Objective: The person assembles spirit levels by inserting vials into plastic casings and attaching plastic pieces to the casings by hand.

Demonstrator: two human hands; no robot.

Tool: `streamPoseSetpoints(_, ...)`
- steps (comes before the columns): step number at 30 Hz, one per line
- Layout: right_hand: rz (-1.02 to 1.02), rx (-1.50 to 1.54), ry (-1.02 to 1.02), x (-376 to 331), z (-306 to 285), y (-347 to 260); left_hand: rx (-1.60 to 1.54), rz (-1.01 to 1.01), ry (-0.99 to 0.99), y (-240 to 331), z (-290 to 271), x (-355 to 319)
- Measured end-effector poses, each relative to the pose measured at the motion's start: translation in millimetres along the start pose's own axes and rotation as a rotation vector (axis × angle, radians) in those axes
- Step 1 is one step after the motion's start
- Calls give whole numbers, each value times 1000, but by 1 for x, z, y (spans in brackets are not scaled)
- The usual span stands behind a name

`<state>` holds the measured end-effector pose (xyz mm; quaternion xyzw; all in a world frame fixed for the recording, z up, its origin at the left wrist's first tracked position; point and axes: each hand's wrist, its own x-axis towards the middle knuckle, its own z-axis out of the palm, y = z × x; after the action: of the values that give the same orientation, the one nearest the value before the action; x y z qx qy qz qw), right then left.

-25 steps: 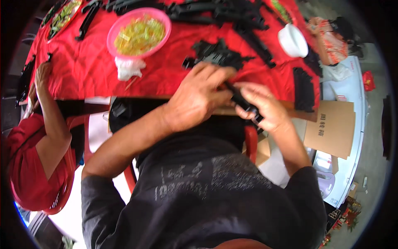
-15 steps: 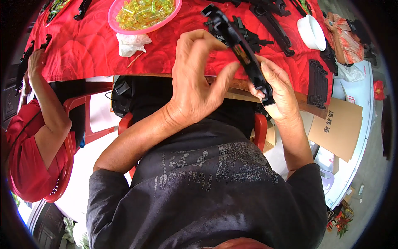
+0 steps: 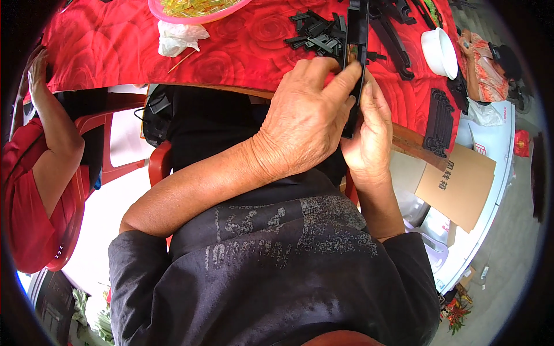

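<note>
My right hand (image 3: 369,130) is closed around the lower end of a long black plastic part (image 3: 358,29), a narrow channel-shaped piece held almost upright over the table edge. My left hand (image 3: 309,112) is bent over the same part, with its fingertips pressed into the channel. A small yellowish bit shows inside the channel just above those fingertips; whether they pinch anything small is hidden. Right behind my left hand lies a loose pile of small black plastic pieces (image 3: 320,37).
On the red tablecloth (image 3: 242,55) are a pink bowl (image 3: 205,19) of clear yellow pieces, crumpled white tissue (image 3: 179,37), a thin stick (image 3: 182,60), a white bowl (image 3: 438,53) and more black parts (image 3: 392,49). People sit at left and far right; a cardboard box (image 3: 456,184) stands lower right.
My left hand, raised with fingers spread before, has come down onto the black part. The part has swung from a slant to nearly upright. The view has shifted slightly.
</note>
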<state>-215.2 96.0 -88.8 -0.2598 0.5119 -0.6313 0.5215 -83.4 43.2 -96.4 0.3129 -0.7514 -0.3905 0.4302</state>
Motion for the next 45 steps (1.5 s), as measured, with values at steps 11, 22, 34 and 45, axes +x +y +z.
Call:
streamPoseSetpoints(11, 11, 158, 19, -10, 4, 2, 289, 54, -185, 8, 1, 5)
streamPoseSetpoints(22, -65, 193, 12, -17, 3, 9, 206, 5, -212, 14, 2, 7)
streamPoseSetpoints(34, -137, 130, 46, -29, -9, 12, 112, -7, -325, 17, 18, 5)
streamPoseSetpoints(45, -174, 104, 85, -23, -14, 20, -155, -113, -371, 6, 25, 17)
